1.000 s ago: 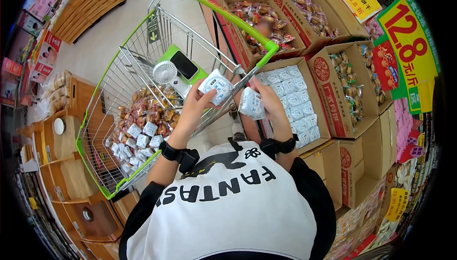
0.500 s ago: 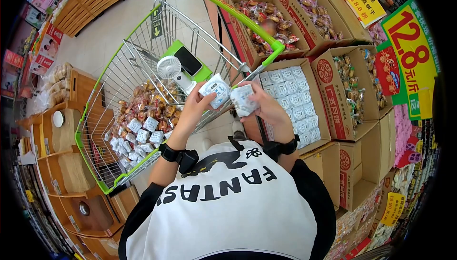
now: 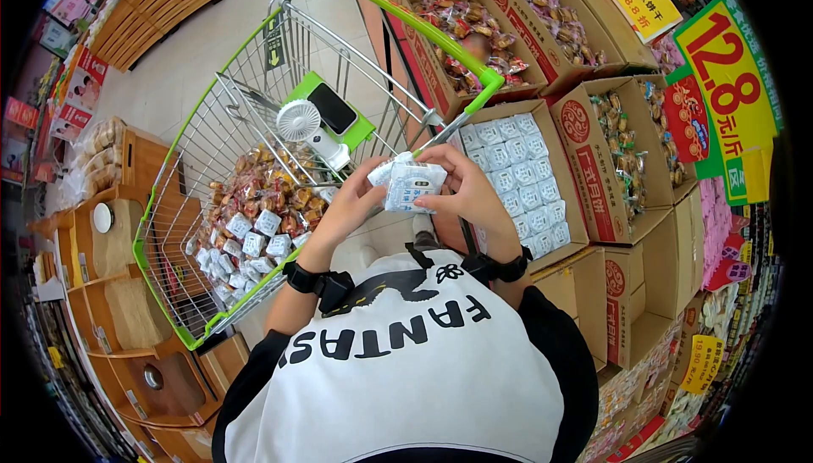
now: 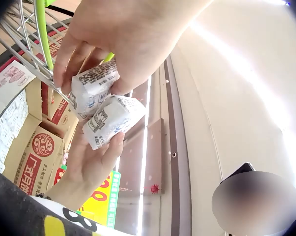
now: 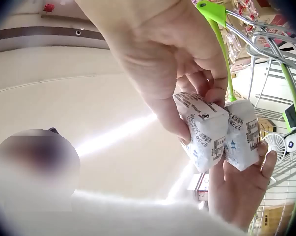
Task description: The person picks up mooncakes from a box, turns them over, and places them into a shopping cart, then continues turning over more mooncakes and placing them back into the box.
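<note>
Both hands are together in front of the chest, by the near end of the cart, in the head view. The left hand (image 3: 349, 205) grips one white paper-wrapped mooncake (image 5: 242, 135), thumb on one side and fingers on the other. A second white paper-wrapped mooncake (image 3: 417, 187) is pinched between the thumb and fingers of the right hand (image 3: 467, 190). It sits against the first one and covers most of it in the head view. Printed labels show on both wrappers in the wrist views. More white packets (image 3: 252, 244) lie in the shopping cart (image 3: 182, 166).
Beside the white packets, the cart holds many red-and-brown wrapped pastries (image 3: 271, 188). A white handheld fan (image 3: 298, 121) and a phone (image 3: 331, 109) on a green holder sit at its near end. To the right, a cardboard box (image 3: 563, 158) contains rows of white packets, among other pastry boxes (image 3: 597, 179).
The right hand has moved left with its mooncake, bringing it against the one in the left hand and turning its labelled face up. The left hand stays nearly in place.
</note>
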Motion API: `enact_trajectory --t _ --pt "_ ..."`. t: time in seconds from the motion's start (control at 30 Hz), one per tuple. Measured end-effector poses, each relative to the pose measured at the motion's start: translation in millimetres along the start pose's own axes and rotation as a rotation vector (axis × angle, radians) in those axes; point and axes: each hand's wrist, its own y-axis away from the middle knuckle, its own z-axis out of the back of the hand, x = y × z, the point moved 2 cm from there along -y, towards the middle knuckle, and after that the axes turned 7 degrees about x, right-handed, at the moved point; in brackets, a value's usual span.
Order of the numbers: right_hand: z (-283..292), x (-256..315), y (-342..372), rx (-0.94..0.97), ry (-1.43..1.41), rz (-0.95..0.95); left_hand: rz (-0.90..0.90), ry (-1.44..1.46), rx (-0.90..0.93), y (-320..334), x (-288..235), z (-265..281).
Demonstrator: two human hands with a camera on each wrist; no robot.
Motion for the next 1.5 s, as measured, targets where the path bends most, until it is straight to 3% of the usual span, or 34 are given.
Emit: enact_trajectory --t 0.17,0.33,0.43,0.53,0.67,0.73,0.83,1.1,1.43,1.5 --pt "-2 -2 -3 -0.033 -0.040 0.039 0.022 0.081 0.013 7 -10 -4" --pt "-5 3 -8 0.046 0.262 0.055 0.050 0.064 0.022 14 -11 1" --pt "-11 -3 -13 0.112 0.211 0.059 0.025 0.033 0.039 20 -8 6" --pt "-20 -15 -21 0.076 0.103 0.112 -0.129 -0.032 0.103 29 -7 11" --pt "-39 -12 -34 0.124 0.176 0.056 -0.094 -0.029 -0.021 47 -8 23" --pt "-51 -6 -44 0.142 0.431 0.237 -0.119 -0.008 -0.098 60 -11 28" --pt "-71 -12 -57 0.203 0.471 0.285 -0.149 0.100 -0.183 82 -7 39" --pt "-138 -23 -82 0.552 0.229 0.050 -0.183 0.217 -0.515 157 18 69" --pt "-208 -79 -106 0.693 0.102 0.009 -0.226 0.315 -0.829 225 45 67" --pt "-220 -84 -110 0.662 0.096 -0.080 -0.209 0.383 -0.939 234 50 67"
